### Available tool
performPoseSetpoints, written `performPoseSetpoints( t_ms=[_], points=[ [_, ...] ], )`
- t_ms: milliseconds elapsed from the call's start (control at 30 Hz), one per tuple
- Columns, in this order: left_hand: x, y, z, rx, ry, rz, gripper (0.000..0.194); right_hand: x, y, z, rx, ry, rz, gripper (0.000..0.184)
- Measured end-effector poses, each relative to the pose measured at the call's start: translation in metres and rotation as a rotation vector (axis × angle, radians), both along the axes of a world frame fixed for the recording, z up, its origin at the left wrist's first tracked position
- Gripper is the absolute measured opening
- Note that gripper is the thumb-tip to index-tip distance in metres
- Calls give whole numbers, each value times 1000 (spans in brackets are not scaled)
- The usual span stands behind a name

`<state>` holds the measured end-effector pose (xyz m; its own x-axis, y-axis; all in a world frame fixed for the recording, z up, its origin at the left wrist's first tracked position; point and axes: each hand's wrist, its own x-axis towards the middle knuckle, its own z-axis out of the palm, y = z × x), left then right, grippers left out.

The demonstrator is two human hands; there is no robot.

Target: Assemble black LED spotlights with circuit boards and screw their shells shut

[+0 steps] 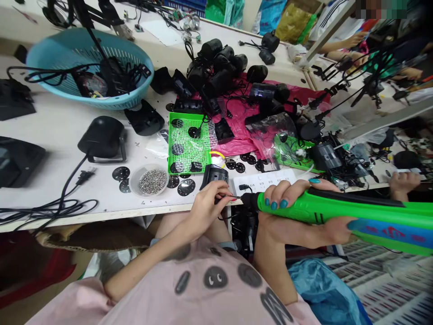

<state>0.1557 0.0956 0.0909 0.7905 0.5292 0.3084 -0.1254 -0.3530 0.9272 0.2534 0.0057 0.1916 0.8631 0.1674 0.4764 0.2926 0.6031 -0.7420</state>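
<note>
My right hand is wrapped round a green electric screwdriver, its black tip pointing left. My left hand is pinched at that tip, fingers closed on something too small to name. Just above the left hand sits a small black device at the table's front edge. A clear bowl of silver screws stands to the left of it. A white power strip lies behind the screwdriver tip.
A green tray with black discs sits mid-table; more black discs lie around it. A blue basket with cables stands far left, a pile of black devices on pink cloth behind. Another person's hand rests at the right.
</note>
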Motion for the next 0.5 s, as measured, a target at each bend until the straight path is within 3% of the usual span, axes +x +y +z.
performPoseSetpoints(
  t_ms=[133,300,500],
  points=[
    [-1,0,1,-13,11,-23,25,1,-2,0,-25,9,0,36],
    [-2,2,-5,93,-8,-86,18,4,0,-1,-58,18,-12,36],
    [-1,4,-4,240,-58,-52,36,4,0,-5,-73,40,-28,36]
  ],
)
